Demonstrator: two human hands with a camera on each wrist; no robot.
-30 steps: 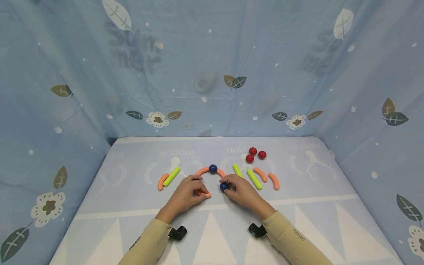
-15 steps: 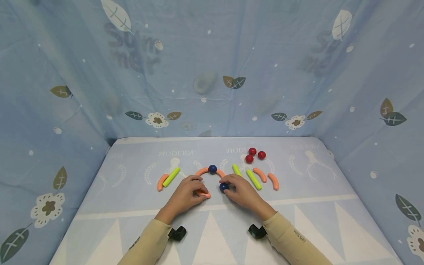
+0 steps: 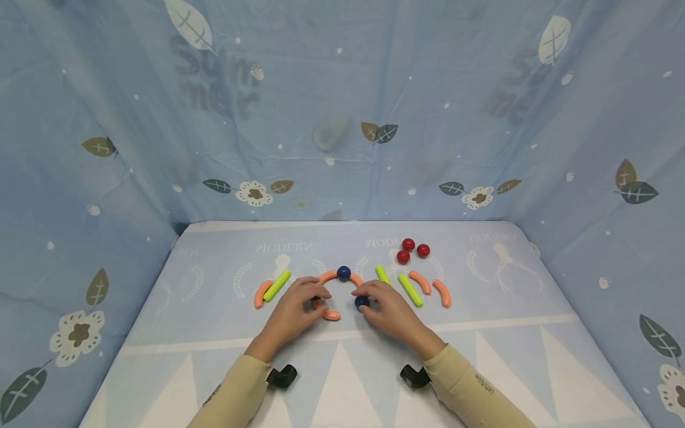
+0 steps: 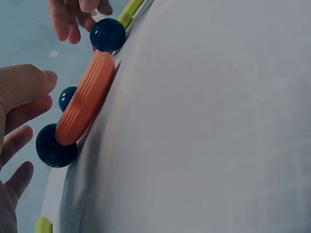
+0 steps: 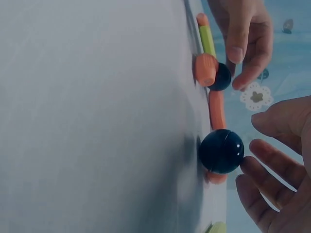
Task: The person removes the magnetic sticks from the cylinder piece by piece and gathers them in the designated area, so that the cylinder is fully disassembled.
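Note:
Curved orange rods and navy balls form a partial ring mid-table. The far ball (image 3: 343,273) joins two rods, including the upper-left rod (image 3: 327,276). My left hand (image 3: 293,306) hovers beside the left ball (image 4: 51,148) with thumb and fingers spread, holding nothing. From that ball the front rod (image 3: 331,315) curves toward the right ball (image 5: 221,151), a gap between them in the head view. Around this right ball my right hand (image 3: 393,310) bends its fingers loosely. In the right wrist view the thumb stands off the ball and the fingertips are right at its edge.
Two yellow-green sticks (image 3: 410,290) and two loose orange rods (image 3: 442,293) lie to the right. Behind them sit three red balls (image 3: 408,244). At left, another green stick (image 3: 277,286) lies against an orange rod (image 3: 262,294). A blue patterned curtain (image 3: 342,119) surrounds the table.
My left hand has let go of the front orange rod and drawn back slightly to the left, fingers parting. The right hand stays almost still at its ball.

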